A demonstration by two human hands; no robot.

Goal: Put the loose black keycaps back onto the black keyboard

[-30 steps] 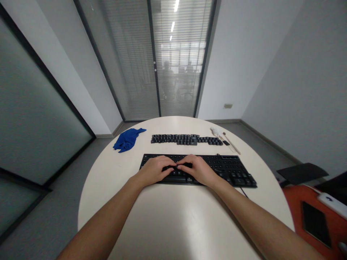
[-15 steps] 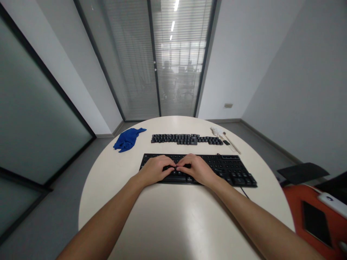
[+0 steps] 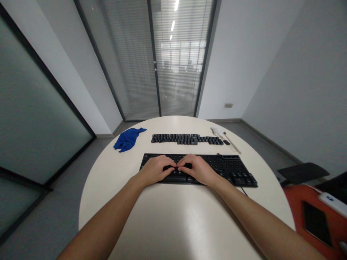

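A black keyboard [image 3: 235,169] lies on the round table in front of me, with part of its key area hidden under my hands. My left hand [image 3: 156,169] rests over its left half, thumb and fingertips brought together in a pinch. From the other side my right hand [image 3: 197,169] curls in the same way, and the fingertips of both hands meet low over the keys. Whatever lies between the fingertips is too small and covered to make out. Behind the keyboard, loose black keycaps [image 3: 187,139] stand in neat rows.
A crumpled blue cloth [image 3: 128,139] lies at the table's far left. At the far right are a thin stick-like tool [image 3: 232,142], a small black piece [image 3: 226,142] and white crumpled material [image 3: 217,131]. An orange chair [image 3: 295,202] holding a phone [image 3: 316,222] stands beside the table [image 3: 162,224].
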